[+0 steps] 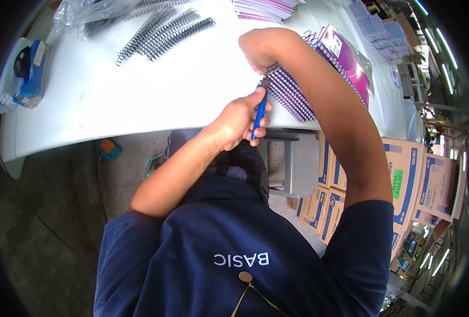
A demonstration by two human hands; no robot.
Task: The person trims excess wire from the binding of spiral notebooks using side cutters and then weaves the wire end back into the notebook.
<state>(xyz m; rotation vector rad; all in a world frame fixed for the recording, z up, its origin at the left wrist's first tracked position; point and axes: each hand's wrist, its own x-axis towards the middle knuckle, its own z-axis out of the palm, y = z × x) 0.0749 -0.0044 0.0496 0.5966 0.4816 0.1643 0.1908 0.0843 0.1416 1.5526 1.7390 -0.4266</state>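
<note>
Beside the left edge of the purple, spiral-bound paper notebooks (294, 96) on the white tabletop (139, 98), the left hand (239, 120) grips a blue-handled, dark-tipped tool (261, 109), best aimed steadily, while the right hand's (259, 46) hidden grasp I cannot tell.

Grey floor (68, 198), white tube lights (446, 78)

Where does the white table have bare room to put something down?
The white table has a wide free patch between the blue item, black coils and left hand. Around the right hand and spiral notebooks, it is crowded.
</note>
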